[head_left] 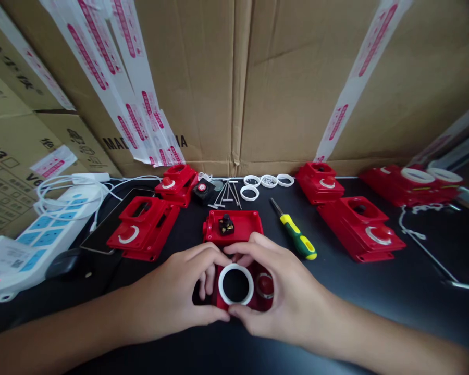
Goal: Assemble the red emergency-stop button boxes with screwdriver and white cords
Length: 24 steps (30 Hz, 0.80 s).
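Observation:
Close in front of me, a red plastic box cover (264, 304) with a round red button lies between my hands. A white ring (220, 285) sits at its round opening, with black showing through the middle. My left hand (175, 289) curls around the cover's left side, thumb at the near edge, fingertips by the ring. From the right, my right hand (287, 291) wraps the cover, its thumb against the ring's near edge and its index finger at the far side. Just beyond stands an open red box base (247, 225) holding a black switch part (226, 224).
A green-yellow screwdriver (299, 234) lies to the right. Behind are white rings (249, 193), some with small parts, and metal T-shaped rods (228, 192). Red boxes (144, 229) stand on both sides. A power strip (58, 224) is left; cardboard (203, 78) walls the back.

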Available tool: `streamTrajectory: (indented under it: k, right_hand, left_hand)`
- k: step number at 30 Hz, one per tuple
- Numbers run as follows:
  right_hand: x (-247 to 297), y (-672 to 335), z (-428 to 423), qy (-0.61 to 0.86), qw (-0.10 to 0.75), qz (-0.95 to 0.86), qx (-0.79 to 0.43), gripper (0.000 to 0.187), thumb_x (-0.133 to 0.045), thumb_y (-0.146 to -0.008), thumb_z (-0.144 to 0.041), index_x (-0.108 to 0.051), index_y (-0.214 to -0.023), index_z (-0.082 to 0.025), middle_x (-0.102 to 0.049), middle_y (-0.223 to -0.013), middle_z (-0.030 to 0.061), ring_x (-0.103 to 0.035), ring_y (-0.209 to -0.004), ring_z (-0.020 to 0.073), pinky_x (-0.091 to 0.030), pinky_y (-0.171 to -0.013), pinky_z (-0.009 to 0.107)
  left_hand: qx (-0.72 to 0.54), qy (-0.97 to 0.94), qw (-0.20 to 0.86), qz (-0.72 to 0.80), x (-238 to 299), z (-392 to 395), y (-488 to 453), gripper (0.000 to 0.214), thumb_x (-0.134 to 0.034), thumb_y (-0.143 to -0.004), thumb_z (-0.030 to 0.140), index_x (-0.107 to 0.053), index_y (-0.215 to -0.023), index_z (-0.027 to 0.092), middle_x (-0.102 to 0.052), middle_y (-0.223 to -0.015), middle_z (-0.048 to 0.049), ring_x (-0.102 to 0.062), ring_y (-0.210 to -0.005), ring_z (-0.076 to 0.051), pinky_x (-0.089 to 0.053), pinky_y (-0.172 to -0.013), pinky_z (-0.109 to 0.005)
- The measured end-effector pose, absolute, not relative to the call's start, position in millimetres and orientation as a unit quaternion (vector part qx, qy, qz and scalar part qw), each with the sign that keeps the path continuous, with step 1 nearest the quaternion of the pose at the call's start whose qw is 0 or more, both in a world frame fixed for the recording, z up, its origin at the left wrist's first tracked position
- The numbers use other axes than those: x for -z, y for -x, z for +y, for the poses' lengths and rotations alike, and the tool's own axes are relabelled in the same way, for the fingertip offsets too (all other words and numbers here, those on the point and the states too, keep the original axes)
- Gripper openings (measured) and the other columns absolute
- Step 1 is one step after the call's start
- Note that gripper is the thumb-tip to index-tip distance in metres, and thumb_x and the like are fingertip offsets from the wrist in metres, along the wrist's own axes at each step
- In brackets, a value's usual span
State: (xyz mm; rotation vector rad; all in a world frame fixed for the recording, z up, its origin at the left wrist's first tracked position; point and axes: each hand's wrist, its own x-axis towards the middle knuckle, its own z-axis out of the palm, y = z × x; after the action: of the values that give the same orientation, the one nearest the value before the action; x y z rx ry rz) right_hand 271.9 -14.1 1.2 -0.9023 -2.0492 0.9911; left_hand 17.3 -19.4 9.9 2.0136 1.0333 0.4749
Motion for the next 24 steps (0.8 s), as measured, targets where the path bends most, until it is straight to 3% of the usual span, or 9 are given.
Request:
streamTrajectory:
  k: [7,11,15,18,24]
  right_hand:
    - [-16,-277,-7,0.3,0.294,-0.812,-0.406,0.059,-0.083,-0.073,-0.01,-0.072,-0.13,-0.023,-0.072,-0.117,0.0034,-0.072,-0.103,0.0206,-0.06,-0.092,0.035]
    - [-21,-282,-7,0.309,0.271,-0.809,-0.42,0.057,-0.085,-0.08,-0.013,-0.068,-0.134,-0.023,-0.071,-0.122,0.0038,-0.071,-0.11,0.02,-0.059,-0.098,0.035]
    - [-14,-281,-11,0.36,0.263,-0.805,-0.391,0.059,-0.095,-0.08,-0.028,-0.065,-0.131,-0.026,-0.067,-0.119,0.0025,-0.069,-0.101,0.0198,-0.057,-0.084,0.035]
    - [-6,-278,-15,0.392,0.272,-0.797,-0.369,0.057,-0.093,-0.077,-0.025,-0.064,-0.125,-0.028,-0.067,-0.109,-0.0009,-0.067,-0.089,0.018,-0.054,-0.073,0.034]
    - [-2,-273,-17,0.371,0.331,-0.799,-0.34,0.062,-0.088,-0.072,-0.019,-0.062,-0.127,-0.029,-0.068,-0.105,-0.0027,-0.07,-0.088,0.0175,-0.057,-0.075,0.033]
  left_hand:
    - [-0.165,-0.79,0.405,0.43,-14,-18,-18,0.04,-0.097,-0.085,0.03,-0.068,-0.113,0.026,-0.066,-0.095,0.0055,-0.065,-0.078,-0.015,-0.051,-0.072,-0.028]
    - [-0.164,-0.793,0.403,0.427,-13,-19,-18,0.037,-0.094,-0.088,0.03,-0.069,-0.115,0.026,-0.067,-0.098,0.0045,-0.065,-0.081,-0.015,-0.051,-0.074,-0.029]
    - [-0.165,-0.791,0.408,0.425,-15,-19,-19,0.039,-0.093,-0.086,0.022,-0.069,-0.116,0.027,-0.069,-0.104,0.0042,-0.064,-0.083,-0.015,-0.051,-0.075,-0.028]
    - [-0.166,-0.787,0.418,0.423,-16,-19,-20,0.042,-0.094,-0.084,0.019,-0.07,-0.118,0.028,-0.071,-0.106,0.0042,-0.065,-0.085,-0.015,-0.051,-0.075,-0.027]
    - [-0.171,-0.794,0.41,0.415,-15,-18,-19,0.04,-0.094,-0.087,0.026,-0.069,-0.119,0.027,-0.07,-0.102,0.0041,-0.065,-0.084,-0.015,-0.052,-0.074,-0.028]
